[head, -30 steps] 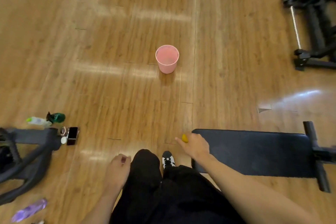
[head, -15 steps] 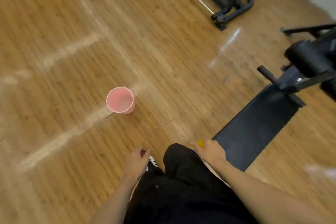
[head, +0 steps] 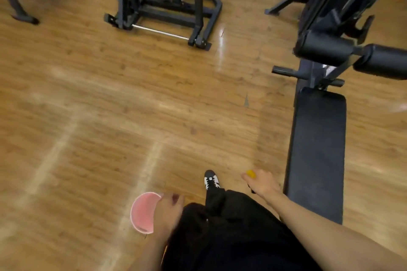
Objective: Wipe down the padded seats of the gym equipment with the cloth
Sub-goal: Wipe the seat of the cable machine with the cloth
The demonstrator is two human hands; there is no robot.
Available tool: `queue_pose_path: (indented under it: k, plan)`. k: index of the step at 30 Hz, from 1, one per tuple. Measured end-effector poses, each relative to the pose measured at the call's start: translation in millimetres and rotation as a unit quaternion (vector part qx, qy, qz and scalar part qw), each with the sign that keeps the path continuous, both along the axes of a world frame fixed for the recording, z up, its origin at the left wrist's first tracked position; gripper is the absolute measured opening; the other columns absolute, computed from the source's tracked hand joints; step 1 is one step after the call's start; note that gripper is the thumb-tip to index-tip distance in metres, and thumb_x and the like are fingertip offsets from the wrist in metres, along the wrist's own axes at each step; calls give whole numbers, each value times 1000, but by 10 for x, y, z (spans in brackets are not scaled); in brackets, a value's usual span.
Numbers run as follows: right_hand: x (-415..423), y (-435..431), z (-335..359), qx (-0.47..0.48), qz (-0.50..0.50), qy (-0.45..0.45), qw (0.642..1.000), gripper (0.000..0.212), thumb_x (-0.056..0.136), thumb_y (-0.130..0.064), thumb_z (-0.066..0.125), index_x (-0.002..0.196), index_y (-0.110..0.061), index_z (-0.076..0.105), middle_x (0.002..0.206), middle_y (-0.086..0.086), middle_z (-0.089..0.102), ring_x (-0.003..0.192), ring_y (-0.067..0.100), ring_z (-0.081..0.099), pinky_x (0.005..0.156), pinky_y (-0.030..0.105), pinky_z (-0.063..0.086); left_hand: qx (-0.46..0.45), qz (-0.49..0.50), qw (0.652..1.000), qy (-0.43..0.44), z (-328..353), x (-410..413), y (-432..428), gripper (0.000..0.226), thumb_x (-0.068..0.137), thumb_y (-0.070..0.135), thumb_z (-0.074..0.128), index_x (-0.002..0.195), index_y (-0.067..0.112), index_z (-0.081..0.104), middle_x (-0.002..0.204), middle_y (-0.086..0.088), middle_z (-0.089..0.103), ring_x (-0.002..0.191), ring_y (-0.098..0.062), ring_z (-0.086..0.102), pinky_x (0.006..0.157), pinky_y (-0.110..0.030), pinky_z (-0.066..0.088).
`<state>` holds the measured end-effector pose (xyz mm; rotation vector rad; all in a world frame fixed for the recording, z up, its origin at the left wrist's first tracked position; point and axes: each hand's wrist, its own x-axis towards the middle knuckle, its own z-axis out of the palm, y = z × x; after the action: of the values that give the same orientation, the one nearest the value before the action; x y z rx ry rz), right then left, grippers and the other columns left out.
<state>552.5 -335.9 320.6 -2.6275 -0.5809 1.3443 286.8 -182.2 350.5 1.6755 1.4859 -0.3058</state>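
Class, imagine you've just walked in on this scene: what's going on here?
A person is on a wooden gym floor beside a black padded bench. Their right hand pinches a small yellow thing, possibly the bunched cloth, clear of the bench. The left hand hangs in front of a pink bucket; whether it touches it is unclear. No wiping is under way.

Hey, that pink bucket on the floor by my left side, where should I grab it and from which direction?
Take the pink bucket by its open rim, coming straight down from above: it stands upright on the floor, mouth facing up, no handle showing. Use the left hand, which is nearest; the right hand grips a yellow object.
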Motion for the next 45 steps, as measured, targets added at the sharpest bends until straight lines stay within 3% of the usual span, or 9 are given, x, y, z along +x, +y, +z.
queue_pose_path:
  k: [12, 20, 28, 31, 33, 37, 39, 43, 45]
  plan:
    - [1073, 2342, 15, 0, -36, 23, 999, 40, 90, -62, 45, 83, -26, 60, 60, -6, 67, 63, 9, 65, 55, 27, 46, 7, -48, 998, -35, -40, 1493, 2312, 14, 99, 31, 59, 94, 21, 67, 88, 8, 67, 81, -5, 58, 73, -29, 42]
    - [2200, 4105, 240, 18, -76, 4, 997, 45, 92, -60, 49, 93, -17, 64, 85, 0, 70, 91, 23, 66, 80, 33, 51, -6, -70, 997, 10, -159, 2259, 4034, 26, 99, 40, 56, 95, 16, 65, 95, -2, 69, 91, -24, 62, 77, -33, 47]
    - [3459, 5076, 9, -7, -250, 10, 968, 47, 88, -65, 45, 95, -20, 56, 79, 6, 72, 76, 22, 69, 84, 40, 57, -9, -52, 994, -98, 33, 3797, 5714, 22, 100, 36, 58, 90, 19, 68, 87, 2, 70, 87, -15, 64, 78, -33, 48]
    - [3898, 5762, -38, -28, -236, 18, 971, 75, 93, -63, 43, 117, 8, 35, 106, 9, 71, 93, 24, 63, 87, 31, 47, -10, -54, 995, -86, -21, 4134, 6322, 26, 101, 39, 56, 92, 18, 68, 86, 2, 69, 86, -16, 64, 80, -35, 50]
    - [4151, 6334, 32, -6, -187, 2, 982, 54, 94, -61, 43, 112, -14, 63, 99, 5, 69, 105, 29, 64, 82, 31, 43, -13, -39, 997, -70, -30, 4293, 6744, 28, 102, 39, 54, 93, 17, 68, 87, 0, 69, 86, -17, 64, 81, -35, 50]
    - [4496, 7524, 297, 41, -75, 15, 996, 26, 97, -51, 49, 100, -27, 56, 85, 1, 70, 87, 21, 64, 71, 30, 43, -3, 10, 998, -58, 50, 4603, 7548, 31, 103, 39, 52, 83, 19, 63, 82, 0, 68, 81, -14, 62, 76, -35, 47]
    - [4649, 8001, 334, 54, -62, 25, 996, 28, 94, -53, 51, 93, -26, 57, 90, 1, 70, 97, 25, 66, 73, 31, 46, -3, 27, 998, -65, 78, 4813, 7945, 31, 103, 38, 53, 81, 19, 64, 80, 0, 68, 80, -16, 63, 79, -37, 49]
    - [4908, 8805, 245, 38, -66, 9, 997, 54, 94, -58, 50, 132, -20, 58, 126, 4, 65, 118, 25, 58, 86, 31, 48, 0, 20, 997, -72, 47, 5236, 8728, 29, 101, 35, 57, 77, 20, 64, 74, 2, 68, 78, -19, 64, 73, -36, 47]
    - [5019, 9197, 236, 35, -75, -7, 997, 53, 93, -58, 52, 129, -19, 60, 124, 4, 66, 119, 26, 58, 88, 31, 47, -8, -6, 997, -71, -18, 5466, 9167, 28, 99, 36, 58, 78, 20, 65, 75, 2, 68, 79, -19, 64, 73, -36, 47]
